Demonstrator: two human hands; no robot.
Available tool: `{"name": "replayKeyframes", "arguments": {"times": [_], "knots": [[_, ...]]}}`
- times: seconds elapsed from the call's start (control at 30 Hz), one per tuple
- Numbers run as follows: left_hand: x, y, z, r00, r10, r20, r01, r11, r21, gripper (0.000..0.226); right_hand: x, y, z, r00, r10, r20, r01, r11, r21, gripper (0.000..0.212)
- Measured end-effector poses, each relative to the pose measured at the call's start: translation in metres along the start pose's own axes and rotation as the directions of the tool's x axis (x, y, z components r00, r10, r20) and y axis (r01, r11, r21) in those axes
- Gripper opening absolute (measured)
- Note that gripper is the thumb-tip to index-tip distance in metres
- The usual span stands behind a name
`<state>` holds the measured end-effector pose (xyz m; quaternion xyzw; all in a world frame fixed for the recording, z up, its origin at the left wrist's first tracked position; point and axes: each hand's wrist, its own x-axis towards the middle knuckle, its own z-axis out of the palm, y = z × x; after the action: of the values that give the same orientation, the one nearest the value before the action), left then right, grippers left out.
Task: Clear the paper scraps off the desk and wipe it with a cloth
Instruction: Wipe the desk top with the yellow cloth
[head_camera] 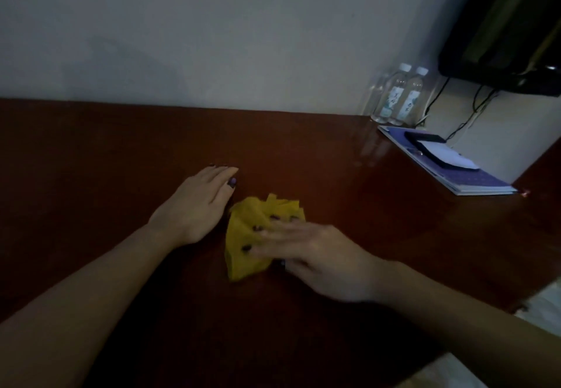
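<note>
A crumpled yellow cloth point(243, 245) lies in the middle of the dark red-brown wooden desk point(91, 151). My right hand point(312, 254) rests on the cloth's right side with its fingers spread flat over it, slightly blurred. To the left of the cloth my left hand point(197, 202) lies flat on the bare desk, fingers together and pointing away from me, apart from the cloth by a small gap. No paper scraps show on the desk.
Two clear water bottles point(400, 96) stand at the back right against the wall. Beside them lies a blue booklet point(473, 175) with a black remote and a white sheet on it. A dark screen point(510, 29) hangs at the top right, cables below.
</note>
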<state>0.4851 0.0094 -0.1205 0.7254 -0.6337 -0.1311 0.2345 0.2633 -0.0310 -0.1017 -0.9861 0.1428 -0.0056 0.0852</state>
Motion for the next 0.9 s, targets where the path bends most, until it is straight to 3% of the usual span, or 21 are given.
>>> {"name": "replayKeyframes", "arguments": {"times": [0.13,0.23,0.3,0.43,0.63,0.77,0.9], "knots": [[-0.002,0.007,-0.004,0.999,-0.029,0.034,0.028,0.999,0.043,0.048,-0.035,-0.025,0.004,0.970,-0.241,0.024,0.242,0.965,-0.098,0.042],[-0.002,0.005,-0.004,0.998,-0.044,0.043,0.042,0.998,0.040,0.049,-0.033,-0.018,-0.004,0.957,-0.274,0.096,0.279,0.959,-0.046,0.040],[0.000,0.002,-0.003,0.998,-0.048,0.042,0.047,0.999,0.020,0.049,-0.019,-0.003,-0.012,0.973,-0.198,0.116,0.195,0.980,0.036,0.040],[0.001,0.001,-0.001,0.999,-0.039,0.030,0.038,0.999,0.016,0.050,0.019,0.045,-0.014,0.997,0.072,-0.013,-0.072,0.997,0.034,0.041],[0.006,-0.004,-0.002,0.998,-0.055,0.010,0.055,0.998,-0.025,0.050,0.091,0.077,-0.025,0.927,0.371,-0.055,-0.375,0.912,-0.169,0.043],[0.007,-0.005,-0.006,0.998,-0.050,-0.047,0.040,0.980,-0.194,0.045,0.115,0.069,-0.024,0.913,0.407,0.019,-0.388,0.884,-0.262,0.047],[-0.001,-0.003,-0.019,0.992,-0.123,0.015,0.119,0.910,-0.397,0.027,0.091,0.041,-0.019,0.960,0.277,0.041,-0.260,0.935,-0.242,0.052]]}}
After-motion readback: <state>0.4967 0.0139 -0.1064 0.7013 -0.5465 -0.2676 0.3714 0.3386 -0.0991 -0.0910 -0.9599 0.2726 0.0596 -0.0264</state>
